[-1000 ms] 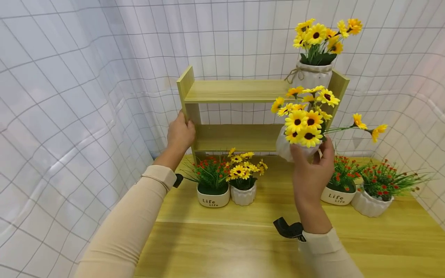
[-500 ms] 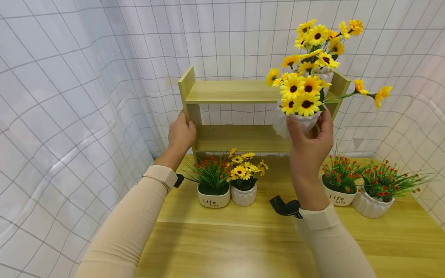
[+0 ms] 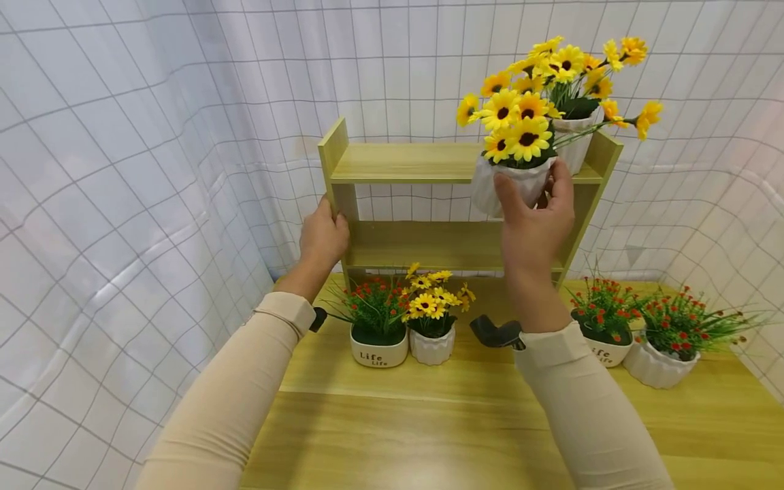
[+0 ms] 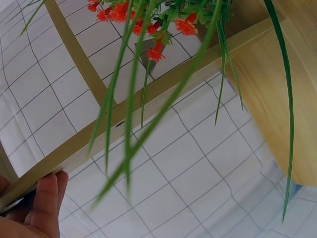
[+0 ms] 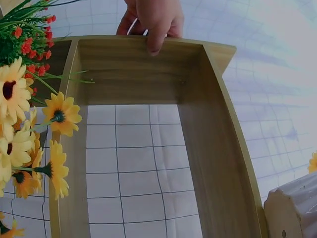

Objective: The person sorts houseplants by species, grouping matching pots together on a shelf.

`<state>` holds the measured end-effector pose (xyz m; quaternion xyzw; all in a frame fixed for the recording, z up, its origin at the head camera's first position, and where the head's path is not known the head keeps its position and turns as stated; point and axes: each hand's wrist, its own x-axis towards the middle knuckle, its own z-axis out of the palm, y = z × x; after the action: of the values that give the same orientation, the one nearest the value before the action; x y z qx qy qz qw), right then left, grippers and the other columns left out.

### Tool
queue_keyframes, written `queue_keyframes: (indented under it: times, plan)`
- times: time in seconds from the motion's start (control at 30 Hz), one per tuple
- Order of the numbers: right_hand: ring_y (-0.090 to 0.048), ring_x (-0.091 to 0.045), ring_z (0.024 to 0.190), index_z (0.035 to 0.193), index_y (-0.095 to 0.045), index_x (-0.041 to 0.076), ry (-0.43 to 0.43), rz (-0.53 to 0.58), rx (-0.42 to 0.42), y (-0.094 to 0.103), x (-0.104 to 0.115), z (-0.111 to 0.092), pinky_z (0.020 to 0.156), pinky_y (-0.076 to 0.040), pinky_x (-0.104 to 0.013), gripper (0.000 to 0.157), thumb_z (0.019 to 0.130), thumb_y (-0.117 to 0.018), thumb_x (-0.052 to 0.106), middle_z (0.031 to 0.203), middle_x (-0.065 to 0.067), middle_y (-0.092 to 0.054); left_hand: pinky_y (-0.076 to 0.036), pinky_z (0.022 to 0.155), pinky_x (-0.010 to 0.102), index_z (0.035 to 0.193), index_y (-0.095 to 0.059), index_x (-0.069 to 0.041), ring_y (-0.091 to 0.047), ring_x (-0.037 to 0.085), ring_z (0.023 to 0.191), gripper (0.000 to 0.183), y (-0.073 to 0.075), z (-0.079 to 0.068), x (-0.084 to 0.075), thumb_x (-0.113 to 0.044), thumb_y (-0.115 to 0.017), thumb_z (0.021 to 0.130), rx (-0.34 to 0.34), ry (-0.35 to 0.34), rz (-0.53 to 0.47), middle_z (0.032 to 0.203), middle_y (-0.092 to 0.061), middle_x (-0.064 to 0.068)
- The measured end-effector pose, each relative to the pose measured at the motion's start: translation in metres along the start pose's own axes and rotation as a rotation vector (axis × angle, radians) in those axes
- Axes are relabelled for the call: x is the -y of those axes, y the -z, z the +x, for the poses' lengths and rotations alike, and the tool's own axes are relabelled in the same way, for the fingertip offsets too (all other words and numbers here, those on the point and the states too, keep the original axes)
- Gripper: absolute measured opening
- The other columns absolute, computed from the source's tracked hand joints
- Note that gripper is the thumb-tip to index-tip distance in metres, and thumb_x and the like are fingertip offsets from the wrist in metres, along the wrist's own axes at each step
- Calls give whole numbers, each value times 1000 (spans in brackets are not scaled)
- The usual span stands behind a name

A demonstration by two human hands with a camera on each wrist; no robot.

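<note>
Gridded curtain (image 3: 398, 88) backs the wooden shelf (image 3: 429, 243), whose side the left hand (image 3: 324, 237) clamps at nine o'clock. At two, in front, the right hand (image 3: 537, 231) pinches the white flowerpot (image 3: 527, 178) between thumb and fingers. Firm bracing and level holding should spare the flowers (image 3: 571, 61) behind.

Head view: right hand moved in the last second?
Yes, up and slightly left. Against the wooden rack, the right hand has raised its white flowerpot from the lower shelf's level to the upper shelf's front edge.
</note>
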<state>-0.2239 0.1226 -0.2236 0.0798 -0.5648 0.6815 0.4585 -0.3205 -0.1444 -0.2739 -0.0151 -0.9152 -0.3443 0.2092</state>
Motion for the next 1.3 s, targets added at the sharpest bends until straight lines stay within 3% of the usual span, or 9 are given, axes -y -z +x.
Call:
queue_keyframes:
  times: [0.3, 0.5, 0.6, 0.73, 0.9, 1.3]
  plan:
    - [-56, -22, 116, 135, -58, 6, 27, 21, 31, -15, -1, 13, 98, -46, -32, 65, 78, -86, 23, 127, -6, -59, -49, 85, 56, 142, -46, -7, -62, 44, 110, 41, 0, 0, -2, -20, -44, 103, -4, -7, 6, 122, -64, 24]
    - [-55, -19, 115, 144, -50, 7, -75, -51, 36, -22, 0, 22, 97, -46, -29, 71, 83, -82, 26, 130, -6, -58, -49, 83, 57, 140, -46, -6, -62, 44, 108, 40, 1, -1, -2, -20, -44, 103, -2, -1, 7, 121, -64, 25]
    - [-56, -19, 111, 141, -53, 9, -113, -78, 37, -25, 0, 27, 92, -48, -30, 64, 86, -79, 26, 124, -7, -59, -49, 83, 57, 139, -47, -5, -62, 45, 107, 38, 2, 0, -1, -20, -44, 103, -4, 0, 9, 120, -64, 25]
    - [-58, -20, 108, 137, -55, 8, -121, -92, 45, -30, -11, 35, 88, -51, -32, 56, 88, -77, 24, 120, -8, -60, -49, 84, 57, 139, -47, -6, -62, 45, 108, 38, 2, 0, 0, -21, -44, 103, -3, 3, 10, 121, -64, 25]
    - [-59, -20, 107, 138, -52, 8, -146, -83, 65, -35, -30, 44, 86, -53, -32, 60, 87, -78, 27, 119, -8, -59, -49, 84, 57, 141, -47, -7, -62, 44, 109, 40, 1, 0, 1, -21, -43, 103, 1, 1, 7, 122, -64, 25]
    - [-59, -16, 104, 137, -50, 10, -115, -356, 133, -44, -38, 55, 83, -51, -30, 65, 89, -71, 48, 122, -7, -60, -50, 81, 57, 140, -47, -7, -63, 45, 106, 40, 0, 0, 0, -21, -43, 103, 0, -5, 16, 121, -64, 25]
